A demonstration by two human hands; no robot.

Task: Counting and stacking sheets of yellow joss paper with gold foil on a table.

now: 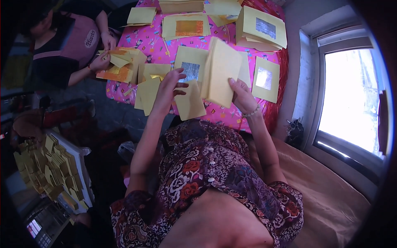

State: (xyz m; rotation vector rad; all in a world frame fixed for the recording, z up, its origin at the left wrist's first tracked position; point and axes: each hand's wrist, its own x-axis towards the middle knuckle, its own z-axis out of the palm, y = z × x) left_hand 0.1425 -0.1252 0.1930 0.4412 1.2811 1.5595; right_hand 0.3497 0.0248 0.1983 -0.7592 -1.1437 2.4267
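Observation:
A thick stack of yellow paper sheets (222,74) stands tilted above the pink table, with my right hand (243,95) closed on its lower right edge. To the left of the stack my left hand (169,89) is raised, fingers apart, holding nothing. Between my hands lies a yellow sheet with a silver foil square (190,71). Another loose yellow sheet (190,101) rests at the table's near edge, just below my left fingers. Further left are more overlapping yellow sheets (147,96).
Across the pink patterned tablecloth (153,45) are a large yellow paper pile (262,29), a sheet with orange foil (189,28) and a silver-foil sheet (266,78). At left, a co-worker's hands (101,62) handle foil papers. Folded yellow pieces (53,165) crowd a lower-left tray.

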